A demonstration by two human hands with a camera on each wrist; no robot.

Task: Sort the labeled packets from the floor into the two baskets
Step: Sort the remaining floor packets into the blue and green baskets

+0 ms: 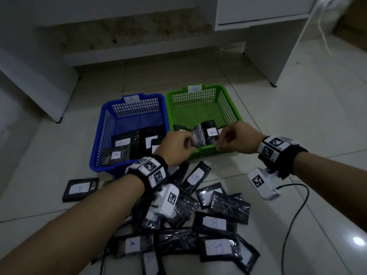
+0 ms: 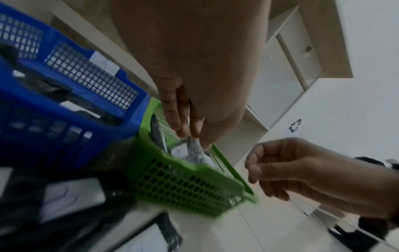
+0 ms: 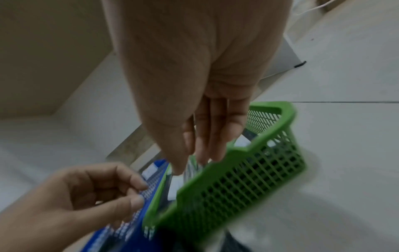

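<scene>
Both hands are out over the near edge of the green basket (image 1: 202, 108), which sits on the tiled floor (image 1: 297, 120) with the blue basket (image 1: 127, 116) touching its 9 o'clock side. The left hand (image 1: 175, 147) has a pinching grip on a clear-wrapped dark packet (image 1: 198, 135). Just beside it, at its 3 o'clock, stands a black packet marked B (image 1: 211, 132), tilted up inside the green basket. The right hand (image 1: 238, 140) is at that packet's 3 o'clock edge, fingers curled; whether its grip actually has hold of the packet I cannot tell from here. The blue basket holds several black packets, one labelled A (image 1: 115, 155) at its near corner. The heap of unsorted packets (image 1: 198, 225) lies on the floor at 6 o'clock from the baskets, under the forearms, some face up showing A or B. A black cable (image 1: 294, 215) trails across the floor at 4 o'clock.
</scene>
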